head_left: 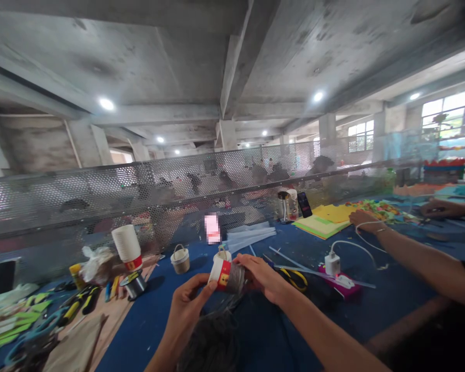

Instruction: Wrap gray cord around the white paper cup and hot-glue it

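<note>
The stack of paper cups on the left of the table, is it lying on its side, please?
No, the stack of paper cups stands tilted, mouth down, resting on a spool, left of the hands.

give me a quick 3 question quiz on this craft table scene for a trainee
1. True or false: both hands hold the paper cup.
2. What covers part of that cup? A) grey yarn B) blue tape C) foil
3. Which thing lies just right of the right hand?

Key:
1. True: the left hand grips it from the left, the right hand from the right.
2. A: grey yarn is wound round it.
3. The yellow-handled scissors on the blue table.
</note>
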Motion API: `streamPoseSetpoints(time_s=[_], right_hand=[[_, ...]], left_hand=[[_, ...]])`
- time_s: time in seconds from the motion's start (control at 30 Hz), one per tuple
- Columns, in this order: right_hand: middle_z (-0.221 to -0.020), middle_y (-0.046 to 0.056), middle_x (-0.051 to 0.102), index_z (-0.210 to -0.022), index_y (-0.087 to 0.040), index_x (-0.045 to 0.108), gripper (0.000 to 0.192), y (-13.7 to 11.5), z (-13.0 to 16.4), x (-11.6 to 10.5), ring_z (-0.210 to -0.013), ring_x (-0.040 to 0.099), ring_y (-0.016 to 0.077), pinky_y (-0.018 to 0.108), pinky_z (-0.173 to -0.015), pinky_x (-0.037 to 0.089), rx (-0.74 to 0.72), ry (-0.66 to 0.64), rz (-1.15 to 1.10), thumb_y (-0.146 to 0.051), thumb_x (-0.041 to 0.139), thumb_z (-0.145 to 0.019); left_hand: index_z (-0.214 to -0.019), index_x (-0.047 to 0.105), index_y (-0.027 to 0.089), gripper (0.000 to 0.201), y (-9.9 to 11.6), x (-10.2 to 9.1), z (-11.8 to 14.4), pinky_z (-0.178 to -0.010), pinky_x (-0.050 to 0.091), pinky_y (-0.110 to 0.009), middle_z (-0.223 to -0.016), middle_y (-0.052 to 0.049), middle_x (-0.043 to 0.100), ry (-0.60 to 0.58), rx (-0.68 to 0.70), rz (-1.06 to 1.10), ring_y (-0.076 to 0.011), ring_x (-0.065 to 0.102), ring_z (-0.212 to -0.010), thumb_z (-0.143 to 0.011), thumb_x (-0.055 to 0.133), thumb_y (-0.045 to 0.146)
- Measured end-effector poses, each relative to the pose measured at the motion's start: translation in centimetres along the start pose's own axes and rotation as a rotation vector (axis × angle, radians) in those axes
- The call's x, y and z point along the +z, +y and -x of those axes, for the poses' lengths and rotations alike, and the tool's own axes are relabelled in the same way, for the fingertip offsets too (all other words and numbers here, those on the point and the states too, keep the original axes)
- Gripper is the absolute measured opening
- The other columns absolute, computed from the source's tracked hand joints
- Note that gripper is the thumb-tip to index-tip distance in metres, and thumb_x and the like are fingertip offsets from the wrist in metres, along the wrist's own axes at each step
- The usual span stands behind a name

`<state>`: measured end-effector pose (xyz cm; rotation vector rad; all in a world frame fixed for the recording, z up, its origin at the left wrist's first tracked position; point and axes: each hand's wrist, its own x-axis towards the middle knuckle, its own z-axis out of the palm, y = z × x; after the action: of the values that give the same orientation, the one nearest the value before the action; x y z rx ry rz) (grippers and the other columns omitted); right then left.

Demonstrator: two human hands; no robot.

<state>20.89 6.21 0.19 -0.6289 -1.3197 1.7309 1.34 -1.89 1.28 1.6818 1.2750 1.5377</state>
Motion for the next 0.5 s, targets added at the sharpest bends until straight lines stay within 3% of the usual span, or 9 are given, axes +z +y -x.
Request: streamPoseSetpoints(time_s=[0.13,0.27,0.5], right_hand=[[-0.097,0.008,0.068,-0.107,-0.018,0.063,0.049,-0.2,0.4,0.2,-0.084,0.065,0.0215,0.032,-0.066,0.053,-0.012,-0.098,0.008,-0.06,0.058,-0.082],[-0.106,0.007,0.068,-0.112,-0.019,0.06,0.046,-0.4,0.5,0.6,-0.096,0.064,0.0222,0.03,-0.074,0.052,-0.157,-0.038,0.144,-0.047,0.072,-0.077],[-0.106,0.005,0.067,-0.11,-0.021,0.059,0.044,-0.7,1.0,1.4,-0.096,0.064,0.0227,0.034,-0.084,0.051,-0.413,-0.006,0.387,-0.028,0.077,-0.071]], left_hand=[[-0.096,0.076,0.016,0.031,0.0,0.0,-0.3,-0.077,0.049,-0.024,-0.086,-0.005,0.075,0.025,-0.013,-0.016,-0.0223,0.065,-0.084,-0.08,0.069,0.041],[-0.1,0.075,0.015,0.036,0.0,0.0,-0.6,-0.078,0.049,-0.026,-0.09,-0.006,0.075,0.026,-0.041,0.039,-0.0239,0.065,-0.087,-0.078,0.07,0.042],[-0.099,0.075,0.014,0.038,-0.8,-0.1,-0.9,-0.072,0.048,-0.025,-0.082,-0.006,0.074,0.023,-0.136,0.201,-0.0207,0.064,-0.077,-0.078,0.069,0.045]])
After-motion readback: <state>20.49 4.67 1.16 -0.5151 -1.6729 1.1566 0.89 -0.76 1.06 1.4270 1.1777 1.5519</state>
